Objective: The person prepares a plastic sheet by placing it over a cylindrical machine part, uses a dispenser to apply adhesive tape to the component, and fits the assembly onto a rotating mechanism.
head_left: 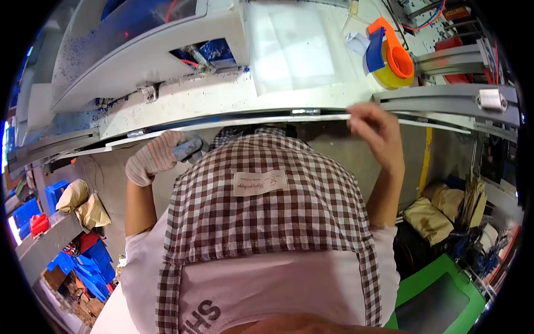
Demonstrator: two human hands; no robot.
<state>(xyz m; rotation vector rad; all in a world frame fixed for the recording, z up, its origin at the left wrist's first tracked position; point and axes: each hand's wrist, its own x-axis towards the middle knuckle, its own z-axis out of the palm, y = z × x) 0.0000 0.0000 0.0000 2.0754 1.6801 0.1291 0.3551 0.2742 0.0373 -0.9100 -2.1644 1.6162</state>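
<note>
My left hand (167, 151) wears a striped knit glove with grey-blue fingertips. It is at the left edge of my brown-and-white checked apron (267, 206), just below the front edge of the white worktop (194, 103). Its fingers are curled together, and whatever may be inside them is hidden. My right hand (378, 131) is bare and raised at the worktop's front edge. Its fingers are loosely bent, with a gap to the thumb and nothing visible between them. Clear plastic sheets or bags (295, 47) lie flat on the worktop, beyond both hands.
An orange and blue tape dispenser (392, 55) with yellow tape stands at the back right. A white machine housing (150, 50) fills the back left. Metal rails (445, 100) run along the right. Blue bins (92, 267) are low left; a green-framed panel (439, 300) is low right.
</note>
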